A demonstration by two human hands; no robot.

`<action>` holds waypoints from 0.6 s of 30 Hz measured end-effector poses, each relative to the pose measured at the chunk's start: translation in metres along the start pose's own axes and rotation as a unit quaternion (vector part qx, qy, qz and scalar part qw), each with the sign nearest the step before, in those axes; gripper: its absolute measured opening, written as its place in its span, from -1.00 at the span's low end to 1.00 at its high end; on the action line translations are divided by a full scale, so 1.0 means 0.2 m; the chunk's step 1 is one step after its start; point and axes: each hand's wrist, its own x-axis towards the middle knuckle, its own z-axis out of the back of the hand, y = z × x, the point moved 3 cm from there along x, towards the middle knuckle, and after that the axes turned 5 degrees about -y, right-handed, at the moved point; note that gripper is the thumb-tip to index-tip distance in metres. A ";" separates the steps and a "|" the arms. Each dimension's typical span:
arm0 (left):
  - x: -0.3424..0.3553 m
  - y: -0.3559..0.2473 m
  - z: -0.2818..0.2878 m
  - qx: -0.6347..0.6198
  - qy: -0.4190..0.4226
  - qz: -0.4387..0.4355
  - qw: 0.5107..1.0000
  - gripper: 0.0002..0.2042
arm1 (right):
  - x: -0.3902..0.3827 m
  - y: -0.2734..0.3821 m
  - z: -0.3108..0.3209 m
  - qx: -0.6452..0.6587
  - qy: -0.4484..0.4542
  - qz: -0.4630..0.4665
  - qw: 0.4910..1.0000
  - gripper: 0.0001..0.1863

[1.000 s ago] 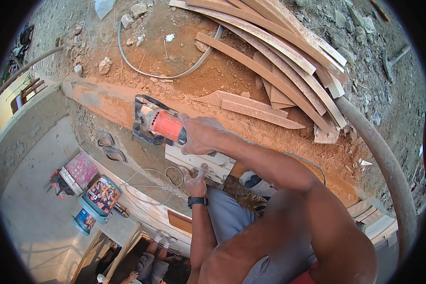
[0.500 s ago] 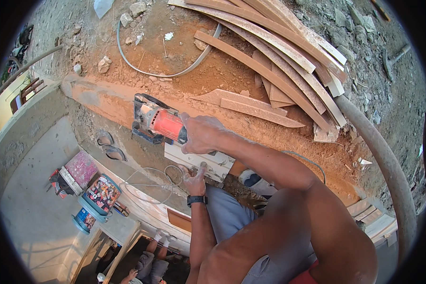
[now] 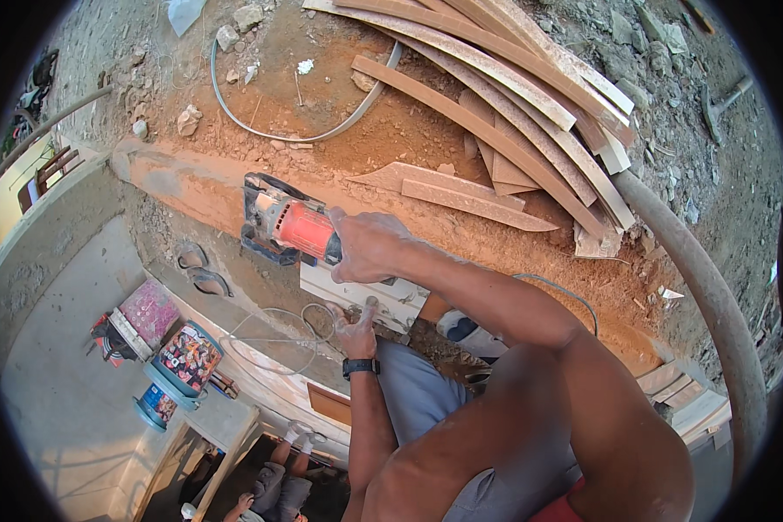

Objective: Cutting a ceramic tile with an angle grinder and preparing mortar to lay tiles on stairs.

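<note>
A red and black handheld cutting saw [image 3: 303, 228] rests over the far left end of a pale tile [image 3: 324, 282]. My right hand [image 3: 370, 248] is wrapped round the saw's rear body. Its blade is hidden beneath the black base. At the tile's near edge, my left hand [image 3: 355, 332] holds on, thumb on top and fingers curled at the side. Grey smears mark the tile's right part. A dark watch [image 3: 361, 367] is on my left wrist.
Long brown strips [image 3: 496, 139] lie piled at the upper right, beside a thick pipe [image 3: 700, 270]. Thin cable [image 3: 274, 335] loops left of my left hand. Sandals [image 3: 202, 270] and buckets [image 3: 183, 357] are farther left. Another person [image 3: 278, 491] is below, and a hammer [image 3: 718, 109] lies far right.
</note>
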 end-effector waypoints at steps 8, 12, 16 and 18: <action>-0.02 -0.05 -0.02 -0.021 0.004 0.030 0.999 0.09 | 0.01 -0.03 -0.01 0.003 0.010 -0.001 1.000 -0.21; -0.01 -0.02 -0.03 -0.012 0.004 0.059 0.998 0.07 | 0.00 -0.04 -0.01 0.005 0.007 -0.003 1.000 -0.23; 0.03 0.07 0.01 -0.019 -0.009 0.018 1.000 0.02 | 0.00 -0.01 -0.01 0.005 0.008 0.002 1.000 -0.22; 0.03 0.06 0.00 -0.017 -0.012 0.016 1.000 0.01 | 0.00 -0.03 -0.01 0.007 0.007 -0.005 1.000 -0.20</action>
